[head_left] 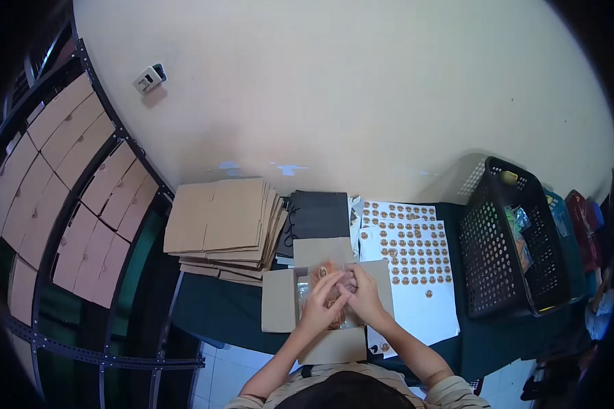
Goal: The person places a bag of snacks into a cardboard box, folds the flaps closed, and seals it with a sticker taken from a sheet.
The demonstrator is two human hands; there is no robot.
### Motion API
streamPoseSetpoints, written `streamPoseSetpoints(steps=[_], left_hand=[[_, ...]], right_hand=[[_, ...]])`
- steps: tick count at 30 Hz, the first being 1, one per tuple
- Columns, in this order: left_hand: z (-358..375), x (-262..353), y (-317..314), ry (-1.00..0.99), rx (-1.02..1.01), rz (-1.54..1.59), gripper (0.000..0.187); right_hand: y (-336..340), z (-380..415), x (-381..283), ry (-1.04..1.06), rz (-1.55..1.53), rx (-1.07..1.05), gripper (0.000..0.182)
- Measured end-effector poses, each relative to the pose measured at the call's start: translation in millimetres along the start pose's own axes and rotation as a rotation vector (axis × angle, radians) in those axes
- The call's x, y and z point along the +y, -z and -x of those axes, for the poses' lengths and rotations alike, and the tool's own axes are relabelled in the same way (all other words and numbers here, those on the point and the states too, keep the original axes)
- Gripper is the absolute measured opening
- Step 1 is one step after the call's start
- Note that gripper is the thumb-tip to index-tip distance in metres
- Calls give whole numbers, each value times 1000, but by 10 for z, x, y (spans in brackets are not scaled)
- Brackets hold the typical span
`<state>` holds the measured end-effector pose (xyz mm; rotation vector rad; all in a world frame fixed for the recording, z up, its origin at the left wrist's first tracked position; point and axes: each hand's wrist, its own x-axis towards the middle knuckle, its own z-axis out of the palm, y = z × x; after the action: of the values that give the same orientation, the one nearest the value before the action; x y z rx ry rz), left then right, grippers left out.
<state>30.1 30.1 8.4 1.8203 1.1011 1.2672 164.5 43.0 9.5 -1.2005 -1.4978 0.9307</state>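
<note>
An open cardboard box (278, 303) with its flaps spread stands in front of me. Over it, my left hand (319, 308) and my right hand (363, 296) meet around a clear plastic packet (324, 271) with orange-brown contents. The left fingers close on its lower edge, and the right fingers are bent together at its right side. Inside the box lie more clear packets (303, 290), partly covered by my hands. Just right of the box are white sheets (419, 310) bearing rows of round brown-and-gold stickers.
Flattened cardboard boxes (215, 218) are piled at the left of the dark green table. Behind the open box lies a black folder (320, 215). A black perforated basket (494, 252) with packets inside stands at right. Metal shelving (75, 187) holds several cartons on the left.
</note>
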Motion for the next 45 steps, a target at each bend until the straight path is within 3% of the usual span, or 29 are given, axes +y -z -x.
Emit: streamPoseSetpoints(steps=[4,7,9,11,13,14,17,29,35,37,41,43,44,45], left_hand=[[-79,30,61,-14,136,64,27],[-109,114,122,61,241,138,15],[-119,164,187,102,189,99,12],[-121,232,178,36,157,86,11],[-107,300,169,-29,118,75,9],[-99,334,165,-24,114,49,8],[-107,349,166,-49,113,20,7],[-246,432,427,-83,246,-150,6],[-262,405,462,-72,274,-139,7],[-279,343,462,-7,306,-46,9],[-293,102,443,59,195,2,9],[-338,92,343,-20,306,231,20],[-300,76,275,-13,343,214,36],[-255,152,206,-14,343,214,36]], right_hand=[[67,99,-224,124,-49,-91,41],[204,118,-459,186,184,-141,44],[308,57,-598,371,461,119,47],[381,-9,-817,428,563,188,36],[459,-37,-774,517,649,-103,21],[458,-49,-757,422,556,-166,15],[480,-46,-700,396,567,-240,18],[623,-25,-781,424,561,-194,15],[717,-14,-680,282,337,-287,8],[747,-12,-638,202,76,-326,11],[666,19,-614,232,63,-299,6],[612,24,-566,85,-129,-153,6],[599,23,-523,59,-187,-124,4],[576,31,-505,60,-187,-123,4]])
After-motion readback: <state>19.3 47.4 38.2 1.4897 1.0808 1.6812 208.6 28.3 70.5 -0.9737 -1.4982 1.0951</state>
